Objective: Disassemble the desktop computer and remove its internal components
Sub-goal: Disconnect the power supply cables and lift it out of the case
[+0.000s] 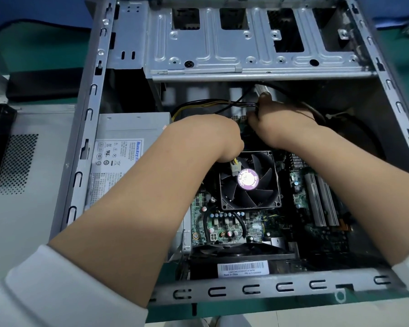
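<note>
The desktop computer case (80,128) lies open on the green desk (45,55), filling the middle of the frame, side panel already off. The drive cage (246,48) at upper centre looks empty, so the job seems partly done. Left inside: one power supply (128,142) at centre left, one CPU fan (249,180), one motherboard (224,223) and two upright cards (321,204) at right. The left hand (213,140) grips a pale connector (236,167); the right hand (279,119) has its fingers curled round the cable bundle (222,103).
</note>
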### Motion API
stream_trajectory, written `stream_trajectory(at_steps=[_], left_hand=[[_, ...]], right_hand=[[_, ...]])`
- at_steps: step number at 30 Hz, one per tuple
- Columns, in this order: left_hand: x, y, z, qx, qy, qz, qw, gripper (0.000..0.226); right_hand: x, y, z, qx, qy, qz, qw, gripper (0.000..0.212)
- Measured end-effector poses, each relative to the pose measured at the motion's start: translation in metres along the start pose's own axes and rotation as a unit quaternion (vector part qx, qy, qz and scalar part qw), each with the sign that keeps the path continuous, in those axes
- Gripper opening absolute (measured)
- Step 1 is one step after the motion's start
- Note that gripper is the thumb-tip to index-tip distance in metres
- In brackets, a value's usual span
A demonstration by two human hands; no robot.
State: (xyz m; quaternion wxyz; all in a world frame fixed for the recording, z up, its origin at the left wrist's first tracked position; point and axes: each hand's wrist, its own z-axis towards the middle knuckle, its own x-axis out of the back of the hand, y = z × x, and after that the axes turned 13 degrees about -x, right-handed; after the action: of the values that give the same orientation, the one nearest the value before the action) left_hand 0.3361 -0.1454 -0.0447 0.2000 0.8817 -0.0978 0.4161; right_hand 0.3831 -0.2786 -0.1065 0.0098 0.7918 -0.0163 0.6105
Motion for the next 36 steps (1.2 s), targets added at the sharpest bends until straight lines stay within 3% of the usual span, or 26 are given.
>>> stream_trajectory(at_steps=[13, 19, 25, 29, 33, 36], left_hand=[[-0.001, 0.002, 0.002, -0.012, 0.001, 0.026, 1.000, 0.021], [-0.002, 0.000, 0.003, -0.007, 0.008, 0.009, 1.000, 0.018], [-0.001, -0.001, 0.001, -0.002, 0.006, -0.004, 1.000, 0.022], [-0.001, 0.000, 0.002, -0.001, 0.004, -0.007, 1.000, 0.021], [0.001, 0.001, -0.001, -0.012, 0.001, 0.001, 1.000, 0.022], [0.000, 0.001, -0.001, -0.020, -0.003, 0.027, 0.999, 0.032]], right_hand=[[0.001, -0.002, -0.009, 0.045, 0.065, -0.044, 0.996, 0.029], [-0.004, -0.002, 0.001, 0.021, -0.010, 0.000, 1.000, 0.042], [0.008, -0.003, 0.000, -0.005, -0.051, 0.053, 0.997, 0.020], [0.003, -0.002, 0.001, -0.006, -0.030, 0.048, 0.998, 0.028], [0.007, 0.001, 0.005, -0.004, -0.060, 0.082, 0.995, 0.035], [0.007, 0.003, 0.005, 0.020, -0.068, 0.030, 0.997, 0.034]])
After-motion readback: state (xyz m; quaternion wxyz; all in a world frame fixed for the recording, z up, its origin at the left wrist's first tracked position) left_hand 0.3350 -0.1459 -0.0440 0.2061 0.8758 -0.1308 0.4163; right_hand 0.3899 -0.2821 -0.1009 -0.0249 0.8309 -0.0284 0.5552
